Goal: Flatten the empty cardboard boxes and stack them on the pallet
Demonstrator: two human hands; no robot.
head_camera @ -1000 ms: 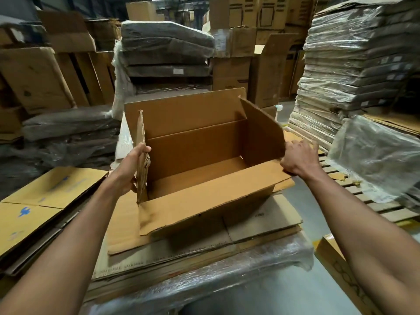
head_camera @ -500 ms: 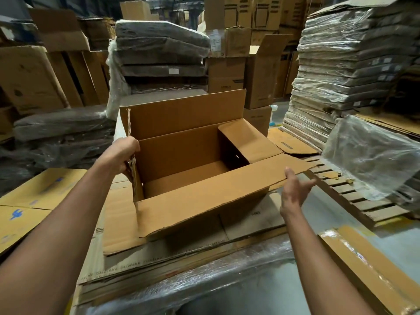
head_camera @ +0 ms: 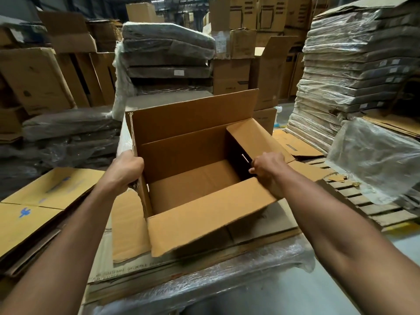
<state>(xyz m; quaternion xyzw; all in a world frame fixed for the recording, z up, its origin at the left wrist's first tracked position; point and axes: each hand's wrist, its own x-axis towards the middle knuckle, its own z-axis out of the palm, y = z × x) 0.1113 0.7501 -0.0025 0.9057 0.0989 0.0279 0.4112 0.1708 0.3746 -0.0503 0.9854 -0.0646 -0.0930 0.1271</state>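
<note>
An open brown cardboard box [head_camera: 193, 185] stands upright on a stack of flattened cardboard sheets [head_camera: 127, 226] wrapped in plastic film. Its far flap stands up, its near flap hangs outward toward me, and its right flap is folded inward. My left hand [head_camera: 126, 171] grips the box's left flap and wall at the near left corner. My right hand [head_camera: 268, 171] is at the box's right wall near the front corner, fingers curled over its top edge. The inside of the box is empty.
Flattened boxes [head_camera: 31, 210] lie at the left. A wooden pallet [head_camera: 372, 205] sits on the floor at the right, with a clear plastic sheet [head_camera: 375, 158] over it. Wrapped stacks [head_camera: 354, 71] rise at the right and behind [head_camera: 168, 55]. Standing boxes fill the background.
My right hand moved from open air in front of the box to its right wall. The right flap has folded further inward. My left hand keeps its hold on the left side.
</note>
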